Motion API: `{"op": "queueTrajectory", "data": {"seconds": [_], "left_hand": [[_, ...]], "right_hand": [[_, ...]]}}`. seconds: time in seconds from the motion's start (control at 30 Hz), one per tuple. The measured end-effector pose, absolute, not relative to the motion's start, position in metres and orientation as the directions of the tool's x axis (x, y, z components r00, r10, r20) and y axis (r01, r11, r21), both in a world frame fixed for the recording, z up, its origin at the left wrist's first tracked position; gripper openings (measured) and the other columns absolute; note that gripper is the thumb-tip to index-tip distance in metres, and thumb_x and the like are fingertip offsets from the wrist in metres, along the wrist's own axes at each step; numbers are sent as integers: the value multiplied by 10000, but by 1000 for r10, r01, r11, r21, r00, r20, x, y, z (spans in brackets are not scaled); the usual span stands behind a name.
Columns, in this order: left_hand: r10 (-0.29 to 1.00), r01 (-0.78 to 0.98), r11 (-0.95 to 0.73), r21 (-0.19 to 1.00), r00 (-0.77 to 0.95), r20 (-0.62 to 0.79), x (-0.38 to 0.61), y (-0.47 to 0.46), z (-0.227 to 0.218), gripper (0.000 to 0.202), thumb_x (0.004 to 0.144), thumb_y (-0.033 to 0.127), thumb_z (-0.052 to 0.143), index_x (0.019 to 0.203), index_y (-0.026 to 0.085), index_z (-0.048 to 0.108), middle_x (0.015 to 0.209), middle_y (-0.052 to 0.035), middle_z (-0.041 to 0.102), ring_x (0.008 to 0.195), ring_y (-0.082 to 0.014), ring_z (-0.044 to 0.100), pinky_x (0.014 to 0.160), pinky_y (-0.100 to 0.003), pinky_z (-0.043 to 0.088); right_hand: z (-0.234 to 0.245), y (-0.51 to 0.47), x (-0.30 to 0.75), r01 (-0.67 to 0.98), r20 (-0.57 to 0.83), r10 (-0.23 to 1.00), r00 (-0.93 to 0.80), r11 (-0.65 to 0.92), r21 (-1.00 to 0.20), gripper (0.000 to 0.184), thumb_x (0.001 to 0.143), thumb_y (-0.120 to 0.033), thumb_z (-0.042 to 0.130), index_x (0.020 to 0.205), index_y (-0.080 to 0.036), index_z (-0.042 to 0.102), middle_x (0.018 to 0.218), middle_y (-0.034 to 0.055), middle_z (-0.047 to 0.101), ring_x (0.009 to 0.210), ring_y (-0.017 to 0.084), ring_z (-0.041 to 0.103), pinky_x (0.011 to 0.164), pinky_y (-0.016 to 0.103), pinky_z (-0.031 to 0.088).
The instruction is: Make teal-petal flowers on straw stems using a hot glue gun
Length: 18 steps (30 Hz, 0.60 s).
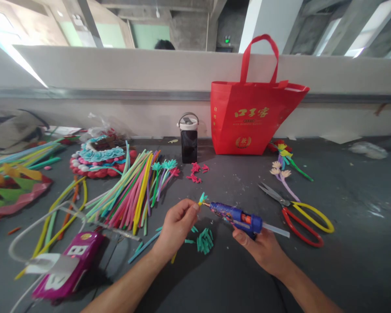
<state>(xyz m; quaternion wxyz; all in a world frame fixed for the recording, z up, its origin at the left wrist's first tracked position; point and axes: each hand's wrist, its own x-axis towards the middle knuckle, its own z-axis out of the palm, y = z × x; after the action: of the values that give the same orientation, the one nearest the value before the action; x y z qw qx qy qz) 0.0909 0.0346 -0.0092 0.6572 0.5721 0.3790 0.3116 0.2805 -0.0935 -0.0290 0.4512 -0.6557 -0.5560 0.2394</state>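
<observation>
My left hand (178, 224) is closed in a pinch on a small pipe cleaner flower (202, 198) with teal petals and a yellow part at the fingertips. In my right hand (263, 248) is a blue hot glue gun (232, 214), a clear glue stick poking out of its back end. The gun's metal nozzle points left and meets or nearly meets the flower's yellow part; I cannot tell if they touch. Just below the hands lies a small pile of short teal pipe cleaner pieces (205, 241). Big scissors (288, 203) with red and yellow handles rest open beyond my right hand.
Left of centre lies a bundle of colourful pipe cleaners (130, 189). A purple power strip (72, 265) with white cables sits front left. At the back stand a bottle (189, 141) and a red bag (247, 117). Finished flowers (281, 170) lie right, red pieces (194, 177) mid-table.
</observation>
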Motion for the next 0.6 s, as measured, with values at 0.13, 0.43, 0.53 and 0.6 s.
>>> {"op": "queueTrajectory", "data": {"seconds": [0.13,0.43,0.53,0.6], "left_hand": [[843,26,165,986,515,-154,92,33,-6,367,771,528,659,722,179,557,502,89,329,437,-57,249,409,-191,150],[842,24,178,984,513,-165,91,34,-8,357,777,522,658,740,179,566,496,90,332,432,-56,250,406,-193,141],[843,23,175,984,512,-162,91,34,-9,354,786,515,652,737,178,556,504,90,324,437,-54,246,408,-190,142],[843,24,171,985,514,-159,91,34,-9,357,787,518,650,735,177,557,507,89,329,436,-53,246,408,-191,142]], "right_hand": [[-29,-93,280,516,197,937,287,22,-856,320,861,-505,608,997,-232,709,919,41,747,879,245,688,824,357,563],[-32,-95,282,542,216,935,280,32,-840,304,879,-486,592,975,-225,715,890,37,744,862,238,687,815,339,551],[-34,-95,282,539,196,939,284,13,-842,325,874,-499,596,994,-221,712,890,45,745,858,246,688,824,355,552],[-33,-95,282,540,205,938,278,24,-841,315,871,-493,604,1010,-230,711,895,45,745,859,245,689,831,359,552]]}}
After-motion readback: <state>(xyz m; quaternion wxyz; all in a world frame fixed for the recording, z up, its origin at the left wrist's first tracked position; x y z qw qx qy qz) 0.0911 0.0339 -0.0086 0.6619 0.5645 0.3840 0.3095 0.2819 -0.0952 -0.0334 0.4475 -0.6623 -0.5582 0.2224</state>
